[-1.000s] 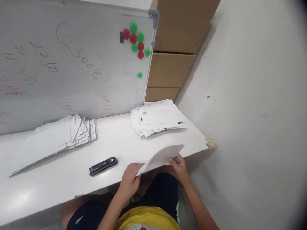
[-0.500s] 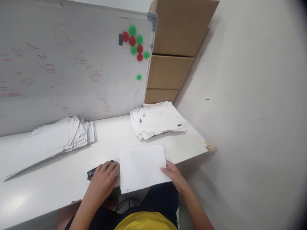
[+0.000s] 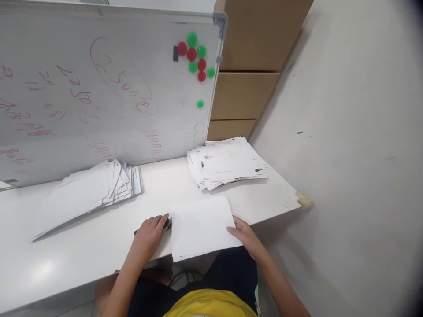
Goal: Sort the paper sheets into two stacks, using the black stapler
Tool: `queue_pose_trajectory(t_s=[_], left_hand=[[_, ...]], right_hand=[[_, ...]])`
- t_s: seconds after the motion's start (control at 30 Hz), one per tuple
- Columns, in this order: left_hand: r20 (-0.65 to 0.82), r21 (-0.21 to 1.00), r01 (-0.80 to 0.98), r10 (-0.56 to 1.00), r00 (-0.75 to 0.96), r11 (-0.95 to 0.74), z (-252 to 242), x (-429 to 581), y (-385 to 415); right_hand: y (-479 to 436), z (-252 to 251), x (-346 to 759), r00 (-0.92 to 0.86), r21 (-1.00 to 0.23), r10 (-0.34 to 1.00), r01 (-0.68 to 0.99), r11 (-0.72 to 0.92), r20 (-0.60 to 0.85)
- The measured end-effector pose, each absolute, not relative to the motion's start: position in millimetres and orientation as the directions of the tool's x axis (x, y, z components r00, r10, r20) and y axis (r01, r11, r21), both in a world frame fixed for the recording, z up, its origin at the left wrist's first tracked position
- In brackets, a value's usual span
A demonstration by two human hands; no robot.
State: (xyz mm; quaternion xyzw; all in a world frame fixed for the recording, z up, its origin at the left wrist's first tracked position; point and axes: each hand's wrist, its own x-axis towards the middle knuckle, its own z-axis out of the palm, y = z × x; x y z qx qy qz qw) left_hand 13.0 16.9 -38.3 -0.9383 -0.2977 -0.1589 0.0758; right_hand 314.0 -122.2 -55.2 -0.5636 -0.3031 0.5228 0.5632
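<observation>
A small stack of white paper sheets (image 3: 201,229) lies at the table's front edge, partly overhanging it. My right hand (image 3: 244,233) grips the stack's right edge, thumb on top and fingers underneath. Just left of the paper, my left hand (image 3: 152,231) is closed over a black stapler (image 3: 168,223). Most of the stapler is covered by the hand; its right end shows close to the paper's left edge. Whether the stapler's jaw touches the paper, I cannot tell.
A fanned paper pile (image 3: 89,189) sits left on the white table (image 3: 161,180), and another paper pile (image 3: 231,160) at the back right. A whiteboard (image 3: 132,57) with magnets stands behind, beside cardboard boxes (image 3: 244,94). A wall (image 3: 346,154) bounds the right.
The camera view has swung left, so everything sits further right. My left hand now covers more of the stapler's left part, and its dark right end shows past the fingers. My right hand keeps its hold.
</observation>
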Motion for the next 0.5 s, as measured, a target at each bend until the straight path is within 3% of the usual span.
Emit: queue_pose_trajectory(t_s=[0.27, 0.5], left_hand=[[0.27, -0.017, 0.627, 0.6, 0.753, -0.779, -31.6, 20.1, 15.8], [0.207, -0.088, 0.611, 0.585, 0.784, -0.787, -37.3, 18.4, 16.5]], right_hand=[[-119.1, -59.1, 314.7, 0.282, -0.953, 0.923, -0.226, -0.2, -0.26], [-122.6, -52.6, 318.3, 0.313, -0.976, 0.924, -0.076, -0.205, -0.219]])
